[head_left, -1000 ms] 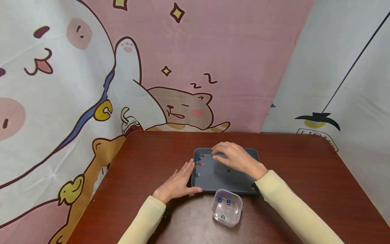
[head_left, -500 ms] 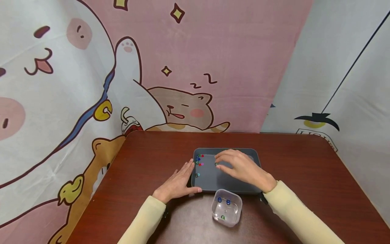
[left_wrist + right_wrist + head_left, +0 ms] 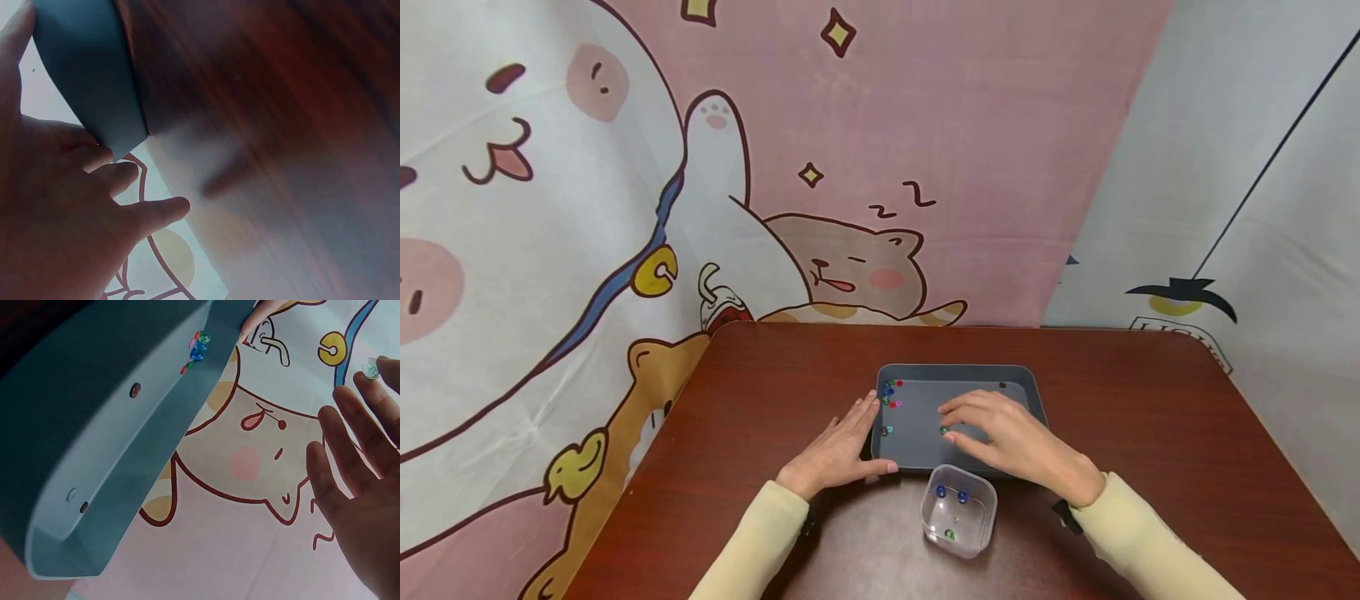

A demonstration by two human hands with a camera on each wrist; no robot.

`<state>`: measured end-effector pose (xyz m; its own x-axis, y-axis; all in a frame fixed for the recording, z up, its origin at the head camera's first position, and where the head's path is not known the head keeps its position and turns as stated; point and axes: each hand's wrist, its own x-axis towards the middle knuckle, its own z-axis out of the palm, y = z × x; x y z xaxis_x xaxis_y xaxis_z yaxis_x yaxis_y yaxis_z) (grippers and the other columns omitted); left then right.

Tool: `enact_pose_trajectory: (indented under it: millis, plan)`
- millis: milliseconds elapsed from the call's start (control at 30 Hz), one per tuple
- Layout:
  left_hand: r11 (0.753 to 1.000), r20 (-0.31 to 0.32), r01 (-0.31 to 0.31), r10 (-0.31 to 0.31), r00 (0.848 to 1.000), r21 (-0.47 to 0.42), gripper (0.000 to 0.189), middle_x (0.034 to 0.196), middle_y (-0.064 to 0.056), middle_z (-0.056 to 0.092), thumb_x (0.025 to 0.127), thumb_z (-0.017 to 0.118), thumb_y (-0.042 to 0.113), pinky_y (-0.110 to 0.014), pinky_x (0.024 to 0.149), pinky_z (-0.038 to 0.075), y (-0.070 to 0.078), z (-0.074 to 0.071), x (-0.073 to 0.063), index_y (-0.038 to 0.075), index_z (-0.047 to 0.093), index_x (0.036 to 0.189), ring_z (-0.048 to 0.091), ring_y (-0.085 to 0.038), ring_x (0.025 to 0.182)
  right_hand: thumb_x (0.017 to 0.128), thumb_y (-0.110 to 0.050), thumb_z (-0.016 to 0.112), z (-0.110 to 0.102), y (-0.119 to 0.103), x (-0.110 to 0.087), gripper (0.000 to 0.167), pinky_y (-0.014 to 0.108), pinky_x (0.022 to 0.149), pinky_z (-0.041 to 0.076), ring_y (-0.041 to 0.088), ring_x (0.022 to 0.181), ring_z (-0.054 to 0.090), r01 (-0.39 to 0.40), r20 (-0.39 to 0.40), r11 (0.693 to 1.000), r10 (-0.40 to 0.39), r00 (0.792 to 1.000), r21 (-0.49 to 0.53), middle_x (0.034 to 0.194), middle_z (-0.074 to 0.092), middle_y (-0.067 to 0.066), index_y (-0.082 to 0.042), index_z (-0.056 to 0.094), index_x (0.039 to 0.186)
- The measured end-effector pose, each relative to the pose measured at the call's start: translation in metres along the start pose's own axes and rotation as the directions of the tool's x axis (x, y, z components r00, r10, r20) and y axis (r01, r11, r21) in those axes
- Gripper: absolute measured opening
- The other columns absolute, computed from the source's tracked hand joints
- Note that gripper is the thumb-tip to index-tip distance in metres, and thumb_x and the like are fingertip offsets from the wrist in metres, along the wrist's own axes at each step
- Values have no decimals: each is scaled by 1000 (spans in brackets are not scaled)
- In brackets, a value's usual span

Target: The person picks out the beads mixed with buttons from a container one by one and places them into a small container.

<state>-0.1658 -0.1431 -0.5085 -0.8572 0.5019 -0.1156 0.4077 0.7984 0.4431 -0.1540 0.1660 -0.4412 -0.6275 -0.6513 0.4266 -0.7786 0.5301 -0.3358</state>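
Observation:
My right hand (image 3: 1011,429) pinches a small clear greenish glass bead (image 3: 370,368) between thumb and index finger, above the grey tray (image 3: 925,457). Its other fingers stay extended. My left hand (image 3: 835,446) lies with straight fingers against the tray's left wall, thumb near the front corner. Along the tray's left side sit several small beads, among them a red bead (image 3: 899,383) and blue beads (image 3: 197,352). Brown beads (image 3: 135,390) lie farther along the tray floor. In front stands a clear plastic box (image 3: 958,525) holding two blue beads (image 3: 962,497) and a green one.
The tray and box stand on a reddish-brown wooden table (image 3: 790,367). Behind the table hangs a pink and white cartoon cloth (image 3: 985,167). The box is close to the tray's front edge.
My right hand has drawn back from the tray's far side toward its front, slightly rightward, carrying the bead. A brown bead at the back right is now uncovered. My left hand stays put.

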Motion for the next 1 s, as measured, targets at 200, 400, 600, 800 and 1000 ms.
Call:
enact_pose_trajectory:
  millis: [200, 400, 600, 800, 1000]
  plan:
    - [1000, 2, 0, 0, 1000, -4, 108, 174, -3, 7, 91, 65, 70, -63, 120, 23, 1, 0, 0, 7, 19, 166, 13, -27, 159, 95, -26, 78, 3, -2, -13, 16, 42, 94, 54, 13, 113, 66, 62, -33, 998, -62, 998, -3, 122, 71, -6, -20, 78, 109]
    - [1000, 8, 5, -5, 1000, -4, 108, 174, -2, 7, 91, 64, 71, -62, 121, 22, 0, 0, -1, 8, 19, 166, 12, -24, 159, 96, -27, 77, 8, -6, -25, 16, 43, 93, 55, 12, 113, 66, 87, -40, 996, -86, 995, 20, 122, 70, -8, -22, 77, 111]
    - [1000, 6, -1, 1, 1000, 1, 108, 174, -3, 7, 91, 63, 72, -62, 121, 22, 1, -1, -1, 7, 18, 166, 12, -25, 159, 97, -24, 76, 13, -12, -37, 16, 43, 91, 56, 14, 113, 66, 118, -49, 992, -116, 992, 48, 123, 70, -7, -20, 77, 112]
    - [1000, 5, -2, 2, 1000, 0, 110, 174, -4, 7, 90, 64, 72, -63, 121, 21, 1, -3, -1, 7, 18, 166, 12, -26, 159, 95, -24, 78, 17, -16, -45, 18, 41, 90, 56, 13, 112, 66, 147, -59, 988, -143, 988, 51, 124, 69, -9, -18, 77, 113]
    - [1000, 6, 1, -1, 1000, -1, 109, 174, -2, 6, 91, 63, 71, -62, 121, 20, 1, -2, -2, 8, 17, 166, 10, -25, 159, 91, -22, 82, 20, -18, -50, 21, 34, 92, 53, 13, 111, 66, 174, -75, 984, -172, 982, 31, 123, 70, -5, -19, 77, 111]
